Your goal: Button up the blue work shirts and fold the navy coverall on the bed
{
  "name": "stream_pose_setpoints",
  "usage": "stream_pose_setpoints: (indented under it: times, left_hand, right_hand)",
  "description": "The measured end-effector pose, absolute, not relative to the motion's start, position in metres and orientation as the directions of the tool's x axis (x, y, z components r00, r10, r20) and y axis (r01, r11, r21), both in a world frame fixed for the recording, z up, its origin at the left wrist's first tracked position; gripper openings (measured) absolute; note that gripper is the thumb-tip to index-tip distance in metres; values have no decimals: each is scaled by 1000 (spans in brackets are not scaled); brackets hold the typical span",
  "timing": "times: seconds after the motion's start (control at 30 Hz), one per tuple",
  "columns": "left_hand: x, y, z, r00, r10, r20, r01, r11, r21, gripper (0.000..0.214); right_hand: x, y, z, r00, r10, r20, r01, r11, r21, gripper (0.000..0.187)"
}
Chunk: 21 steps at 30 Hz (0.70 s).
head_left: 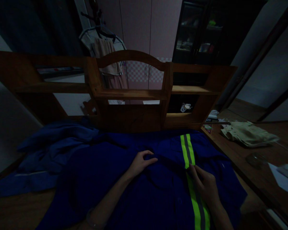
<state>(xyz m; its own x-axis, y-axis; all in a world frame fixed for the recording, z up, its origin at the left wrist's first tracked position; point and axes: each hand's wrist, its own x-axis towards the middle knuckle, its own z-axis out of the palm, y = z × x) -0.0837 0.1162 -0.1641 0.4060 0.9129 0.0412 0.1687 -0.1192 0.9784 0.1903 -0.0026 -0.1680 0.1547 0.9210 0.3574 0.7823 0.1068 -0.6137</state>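
A dark blue work garment (110,179) with a yellow-green reflective stripe (187,150) lies spread out flat in front of me. My left hand (141,162) rests on its middle, fingers curled and pinching a fold of the blue cloth. My right hand (205,183) sits on the stripe lower right, fingers pressed together on the fabric there. A second blue garment (52,143) lies crumpled at the left, apart from both hands.
A wooden headboard with shelves (132,92) stands behind the garments. To the right a wooden surface (242,150) carries a folded beige cloth (248,132), a glass dish (255,158) and white papers (284,179). Clothes hang on a rack (103,41) behind. The room is dim.
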Motion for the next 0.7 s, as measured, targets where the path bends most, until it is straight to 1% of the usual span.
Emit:
stream_pose_setpoints:
  times: [0.3,0.57,0.7]
  left_hand:
    - [-82,118,-172,312,946,89,261,-175,949,36]
    - [-83,118,-171,302,944,130,275,-217,937,31]
    - [-81,116,-169,277,949,152,318,-239,917,28]
  right_hand:
    - [189,-2,-166,143,915,377,797,119,-592,35]
    - [190,-2,-168,149,916,372,804,107,-585,36]
    - [188,-2,-166,152,916,372,801,106,-589,36]
